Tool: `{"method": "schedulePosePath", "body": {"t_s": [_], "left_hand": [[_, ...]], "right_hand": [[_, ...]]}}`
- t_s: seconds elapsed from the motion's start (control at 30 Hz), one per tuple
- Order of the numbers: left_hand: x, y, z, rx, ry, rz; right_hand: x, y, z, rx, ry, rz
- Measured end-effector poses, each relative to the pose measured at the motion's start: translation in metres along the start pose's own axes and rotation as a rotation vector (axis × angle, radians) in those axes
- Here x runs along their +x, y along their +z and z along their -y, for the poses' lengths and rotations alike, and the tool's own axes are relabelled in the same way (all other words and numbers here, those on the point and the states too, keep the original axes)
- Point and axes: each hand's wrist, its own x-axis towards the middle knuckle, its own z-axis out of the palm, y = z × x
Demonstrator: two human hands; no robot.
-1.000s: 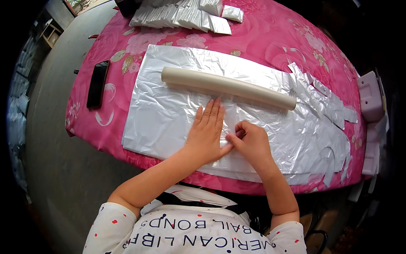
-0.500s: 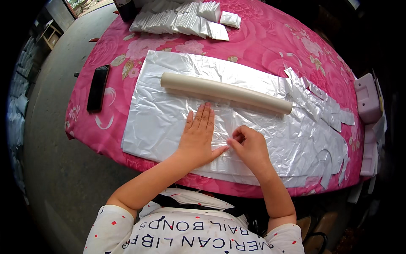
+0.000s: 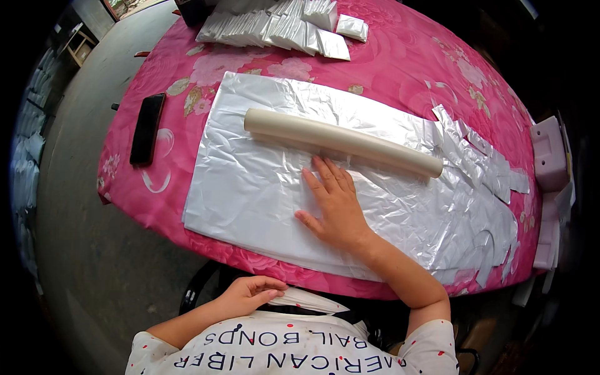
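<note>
A stack of silvery plastic sheets lies flat on a table with a pink flowered cloth. A long cream cardboard tube rests across the sheets. My right hand lies flat on the sheets just below the tube, palm down, fingers spread. My left hand is drawn back below the table's near edge, close to my body. Its fingers pinch the end of a folded white plastic piece.
A black phone lies near the table's left edge. Several folded silvery bags are piled at the far side. Cut plastic scraps trail off the sheets to the right, next to a white box. Grey floor lies to the left.
My left hand has left the sheets and drawn back to my lap with a folded plastic piece. My right hand, which was pinching the plastic, now lies flat on the sheets.
</note>
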Motion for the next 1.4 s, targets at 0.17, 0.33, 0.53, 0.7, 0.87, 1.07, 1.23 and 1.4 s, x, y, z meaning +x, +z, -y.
{"method": "schedulePosePath", "body": {"t_s": [0.17,0.33,0.53,0.7,0.87,1.07,1.23,1.4], "left_hand": [[0.002,-0.01,0.005,-0.059,-0.059,-0.035],[0.001,0.005,0.004,0.015,0.265,-0.328],[-0.003,-0.01,-0.019,0.74,0.164,-0.102],[-0.007,-0.004,-0.062,0.638,0.189,-0.146],[-0.006,-0.005,-0.065,0.562,0.308,-0.209],[0.003,-0.004,-0.063,0.597,0.292,-0.108],[0.009,-0.006,-0.07,0.597,0.254,-0.085],[0.012,-0.009,-0.068,0.584,0.242,-0.065]], "right_hand": [[-0.018,0.028,0.063,0.32,-0.122,0.207],[-0.039,0.04,0.092,0.484,-0.223,0.361],[-0.018,0.011,0.074,0.413,-0.313,0.279],[0.007,-0.032,0.039,0.454,-0.22,0.39],[0.066,-0.083,-0.034,0.883,0.249,-0.032],[0.112,-0.096,-0.167,1.285,0.706,-0.576],[0.156,-0.09,-0.212,1.385,0.667,-0.641],[0.185,-0.079,-0.184,1.277,0.703,-0.074]]}}
